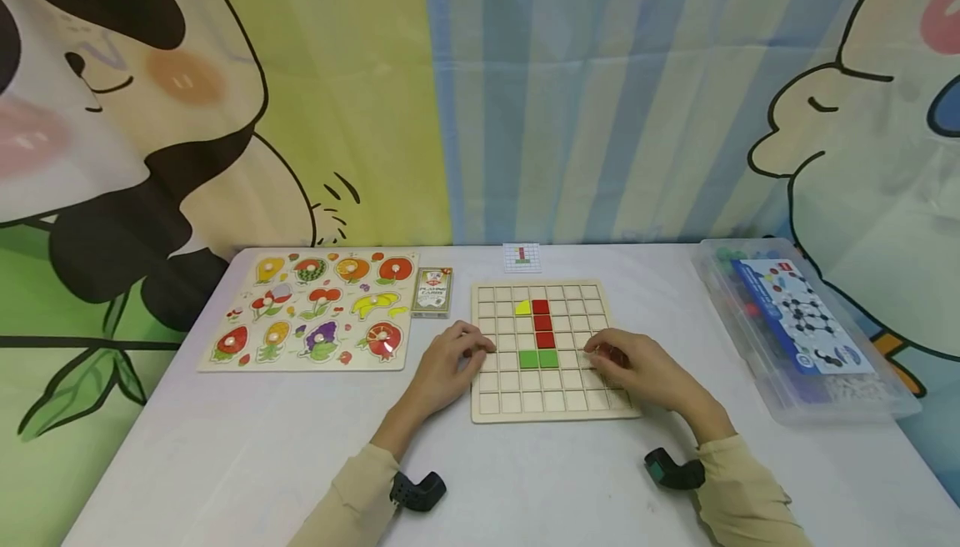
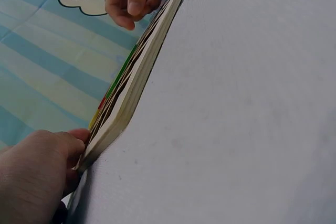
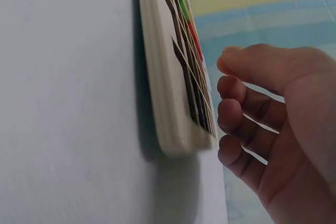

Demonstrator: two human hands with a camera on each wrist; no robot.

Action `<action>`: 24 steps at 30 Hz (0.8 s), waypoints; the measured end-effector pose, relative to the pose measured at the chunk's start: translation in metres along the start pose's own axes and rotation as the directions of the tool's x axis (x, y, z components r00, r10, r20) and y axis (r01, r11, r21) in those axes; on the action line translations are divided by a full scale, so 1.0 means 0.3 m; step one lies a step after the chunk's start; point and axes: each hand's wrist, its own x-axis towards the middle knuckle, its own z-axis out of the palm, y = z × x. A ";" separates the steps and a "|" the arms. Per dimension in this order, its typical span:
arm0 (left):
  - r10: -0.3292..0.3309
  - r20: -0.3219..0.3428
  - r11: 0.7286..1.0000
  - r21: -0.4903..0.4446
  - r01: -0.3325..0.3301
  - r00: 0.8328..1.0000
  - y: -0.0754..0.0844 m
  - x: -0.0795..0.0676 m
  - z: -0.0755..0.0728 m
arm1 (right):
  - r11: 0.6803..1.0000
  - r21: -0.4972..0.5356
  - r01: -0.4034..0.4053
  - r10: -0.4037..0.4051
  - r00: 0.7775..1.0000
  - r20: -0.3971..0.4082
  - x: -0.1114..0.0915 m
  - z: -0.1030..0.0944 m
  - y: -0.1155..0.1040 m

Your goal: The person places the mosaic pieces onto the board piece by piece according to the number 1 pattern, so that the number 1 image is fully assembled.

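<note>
A square wooden grid board (image 1: 510, 403) lies on the table. Upright in it runs a column of red tiles (image 1: 542, 323), with two green tiles (image 1: 528, 359) side by side below. Left of the top red tile sits a yellow piece (image 1: 523, 308) with one corner cut away. My left hand (image 1: 448, 363) pinches the board's left edge; in the left wrist view its fingertips (image 2: 79, 135) lie at the board's corner. Over the board's right side hovers my right hand (image 1: 637, 368), fingers loosely bent, and the right wrist view shows nothing between thumb and fingers (image 3: 231, 114).
A small pattern card (image 1: 522, 258) lies behind the board. To the left are a fruit puzzle board (image 1: 300, 355) and a playing-card box (image 1: 432, 292). A clear plastic case (image 1: 795, 401) with a blue-and-white leaflet (image 1: 810, 313) stands at the right. A printed curtain (image 1: 600, 97) hangs behind the table.
</note>
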 end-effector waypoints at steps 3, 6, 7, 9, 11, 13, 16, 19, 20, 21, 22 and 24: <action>-0.003 0.006 1.000 -0.002 0.003 1.000 0.001 -0.003 0.001 | 1.000 -0.012 0.007 -0.007 1.000 -0.024 -0.033 -0.027 0.030; -0.013 0.014 1.000 -0.003 0.013 1.000 0.003 -0.006 0.000 | 1.000 -0.023 0.012 -0.013 0.999 -0.034 -0.070 -0.048 0.062; -0.016 0.016 1.000 -0.002 0.016 1.000 0.003 -0.007 -0.001 | 0.999 -0.034 0.011 -0.012 0.999 -0.032 -0.082 -0.053 0.073; -0.021 0.016 1.000 0.001 0.021 1.000 0.003 -0.008 -0.003 | 0.999 -0.045 0.003 -0.004 1.000 -0.027 -0.103 -0.061 0.090; -0.022 0.013 1.000 0.001 0.022 1.000 0.001 -0.008 -0.004 | 0.998 -0.060 -0.004 0.003 1.000 -0.020 -0.122 -0.067 0.104; -0.021 0.016 1.000 0.000 0.021 1.000 -0.001 -0.007 -0.005 | 0.997 -0.078 -0.009 0.008 1.000 -0.015 -0.139 -0.071 0.115; -0.018 0.017 1.000 -0.001 0.018 1.000 -0.002 -0.007 -0.006 | 0.996 -0.090 -0.008 0.007 1.000 -0.011 -0.162 -0.076 0.127; -0.017 0.017 1.000 -0.001 0.017 1.000 0.000 -0.005 -0.006 | 0.995 -0.101 -0.006 0.005 1.000 -0.011 -0.180 -0.082 0.132; -0.015 0.014 1.000 0.000 0.015 1.000 0.001 -0.005 -0.006 | 0.995 -0.101 -0.006 0.005 1.000 -0.012 -0.186 -0.086 0.132; -0.015 0.014 1.000 0.001 0.015 1.000 0.003 -0.003 -0.006 | 0.995 -0.102 -0.006 0.004 1.000 -0.014 -0.191 -0.089 0.132; -0.015 0.015 1.000 0.002 0.015 1.000 0.003 -0.002 -0.006 | 0.995 -0.104 -0.007 0.006 1.000 -0.014 -0.197 -0.092 0.132; -0.013 0.015 1.000 0.002 0.013 1.000 0.007 0.001 -0.006 | 0.994 -0.104 -0.010 0.009 1.000 -0.013 -0.207 -0.098 0.133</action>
